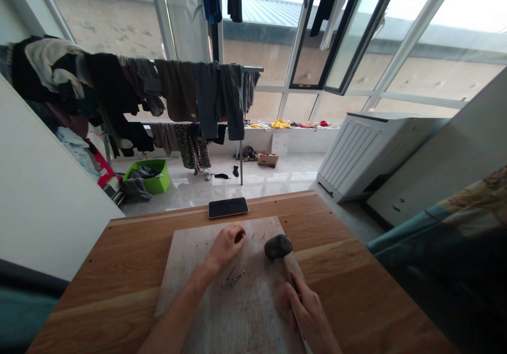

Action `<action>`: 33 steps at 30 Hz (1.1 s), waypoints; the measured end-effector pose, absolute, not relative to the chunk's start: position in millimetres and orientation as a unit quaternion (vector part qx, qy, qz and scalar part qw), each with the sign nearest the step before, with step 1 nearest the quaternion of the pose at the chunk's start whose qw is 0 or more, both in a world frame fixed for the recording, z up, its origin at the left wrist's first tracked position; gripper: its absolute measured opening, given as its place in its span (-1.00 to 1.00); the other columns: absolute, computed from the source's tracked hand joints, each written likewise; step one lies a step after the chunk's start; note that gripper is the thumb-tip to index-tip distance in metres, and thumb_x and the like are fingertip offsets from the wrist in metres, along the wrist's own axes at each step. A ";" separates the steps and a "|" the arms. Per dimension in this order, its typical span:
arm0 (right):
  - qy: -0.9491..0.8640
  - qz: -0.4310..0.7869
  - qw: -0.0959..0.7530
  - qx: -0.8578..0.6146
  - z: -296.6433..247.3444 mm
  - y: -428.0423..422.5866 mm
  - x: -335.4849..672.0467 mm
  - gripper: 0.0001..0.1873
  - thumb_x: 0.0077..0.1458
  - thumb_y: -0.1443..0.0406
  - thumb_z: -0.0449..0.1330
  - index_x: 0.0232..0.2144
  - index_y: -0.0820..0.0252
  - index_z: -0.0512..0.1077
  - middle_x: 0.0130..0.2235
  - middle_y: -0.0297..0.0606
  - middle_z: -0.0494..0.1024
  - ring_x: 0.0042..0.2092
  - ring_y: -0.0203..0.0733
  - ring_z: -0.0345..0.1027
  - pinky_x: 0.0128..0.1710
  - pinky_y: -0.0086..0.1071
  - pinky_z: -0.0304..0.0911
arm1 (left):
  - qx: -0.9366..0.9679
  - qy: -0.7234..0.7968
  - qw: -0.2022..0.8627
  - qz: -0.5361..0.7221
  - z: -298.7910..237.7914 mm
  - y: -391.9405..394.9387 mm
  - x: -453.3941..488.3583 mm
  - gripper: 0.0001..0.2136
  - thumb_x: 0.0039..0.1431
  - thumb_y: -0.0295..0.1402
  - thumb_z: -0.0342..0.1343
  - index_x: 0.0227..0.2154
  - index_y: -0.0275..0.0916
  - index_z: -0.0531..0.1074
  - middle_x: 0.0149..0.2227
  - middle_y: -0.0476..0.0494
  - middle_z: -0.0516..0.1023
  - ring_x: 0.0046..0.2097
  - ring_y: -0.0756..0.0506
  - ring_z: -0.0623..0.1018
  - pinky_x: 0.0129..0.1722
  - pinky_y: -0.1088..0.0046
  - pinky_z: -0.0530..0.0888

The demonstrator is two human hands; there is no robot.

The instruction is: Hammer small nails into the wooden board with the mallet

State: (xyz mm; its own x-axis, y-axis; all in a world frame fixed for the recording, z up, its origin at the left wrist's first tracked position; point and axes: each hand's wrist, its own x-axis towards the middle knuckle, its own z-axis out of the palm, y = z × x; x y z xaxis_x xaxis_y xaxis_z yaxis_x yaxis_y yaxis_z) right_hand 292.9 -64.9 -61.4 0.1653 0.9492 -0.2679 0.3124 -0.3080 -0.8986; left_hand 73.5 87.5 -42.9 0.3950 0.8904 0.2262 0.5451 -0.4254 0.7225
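Note:
A worn wooden board (206,311) lies on the wooden table. Over its far half is my left hand (228,244), its fingers curled closed; whatever they pinch is too small or hidden to make out. My right hand (309,306) grips the handle of a rubber mallet (278,247), whose black head is over the right side of the board. Between my forearms, several nails (233,280) lie in a loose pile on the board.
A smartphone (228,207) lies beyond the board on the table (340,269). Past the table's far edge are a drying rack hung with clothes (178,90), a green basin (156,177), a small cardboard box (268,160) and a white ribbed cabinet (364,148). A curtain (443,227) hangs at right.

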 end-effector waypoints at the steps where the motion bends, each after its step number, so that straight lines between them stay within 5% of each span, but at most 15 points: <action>1: -0.469 0.446 0.358 -0.673 -59.9 -64.7 292.8 -0.23 0.16 -0.11 0.00 0.13 0.43 0.34 -0.70 -0.48 0.27 -0.70 -0.23 0.19 -0.70 -0.42 0.12 | 0.778 0.459 0.287 0.319 -46.2 86.9 72.3 -0.89 0.06 -0.55 0.10 -0.36 -0.24 0.44 -0.38 -0.05 0.48 -0.34 -0.06 0.48 -0.30 0.48 0.39; 19: -0.562 0.428 0.340 -0.621 -21.8 -23.1 243.6 -0.47 0.19 -0.02 0.03 0.00 0.22 0.43 -0.51 -0.39 0.41 -0.65 -0.34 0.23 -0.69 -0.50 0.17 | 0.749 0.445 0.323 0.370 -56.2 87.1 67.3 -0.90 0.07 -0.51 0.09 -0.48 -0.28 0.49 -0.39 -0.06 0.44 -0.36 -0.04 0.43 -0.33 0.48 0.35; 25: -0.556 0.435 0.324 -0.629 -24.1 -41.1 257.7 -0.43 0.25 0.01 -0.03 0.09 0.28 0.37 -0.54 -0.38 0.42 -0.68 -0.32 0.20 -0.68 -0.47 0.15 | 0.746 0.463 0.327 0.350 -55.8 89.0 66.9 -0.91 0.05 -0.48 0.13 -0.35 -0.27 0.48 -0.34 -0.06 0.45 -0.34 -0.04 0.46 -0.29 0.47 0.41; 33: -0.561 0.370 0.312 -0.671 -35.1 -63.4 279.8 -0.45 0.18 -0.02 0.06 0.01 0.22 0.51 -0.45 -0.21 0.58 -0.36 -0.03 0.50 -0.38 -0.33 0.39 | 0.912 0.329 0.160 0.185 -20.8 58.7 46.3 -0.79 0.11 -0.63 0.04 -0.28 -0.21 0.43 -0.16 -0.10 0.47 -0.14 -0.07 0.51 -0.12 0.44 0.47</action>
